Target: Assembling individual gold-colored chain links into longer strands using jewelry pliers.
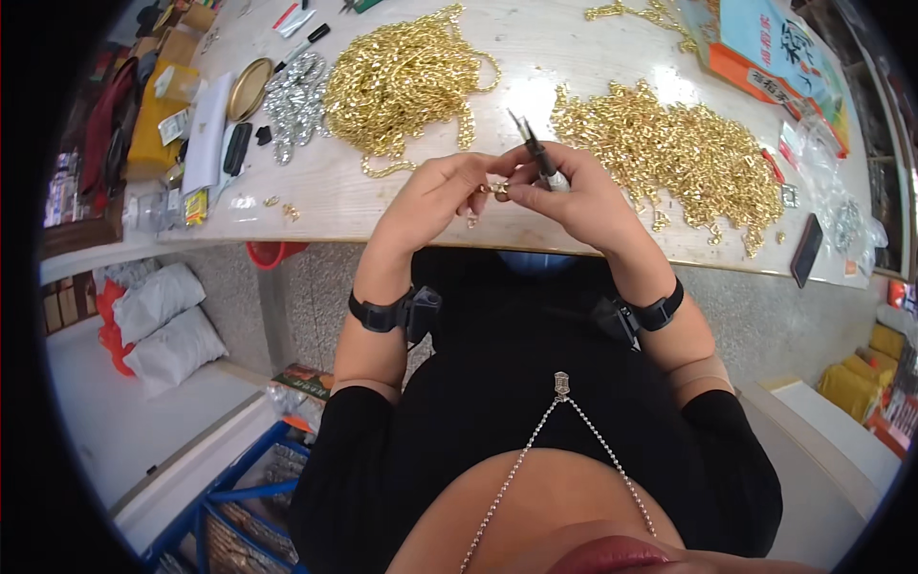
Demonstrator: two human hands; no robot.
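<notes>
Fingers [537, 199] pinching golden links [495, 190] (glossy), pointed tool [541, 160]

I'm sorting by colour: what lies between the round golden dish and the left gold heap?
A silver chain heap lies between them, in the head view.

A pale table [320, 206] extends beneath and beyond the fingers [535, 198]. Beyond them to the left lies a heap of gold chain [402, 81], with silver chain [298, 100] farther left. A pile of gold links [650, 148] spreads to their right, and past it a phone [807, 251] lies at the near edge. Loose gold bits [291, 211] lie well left of the fingers.
</notes>
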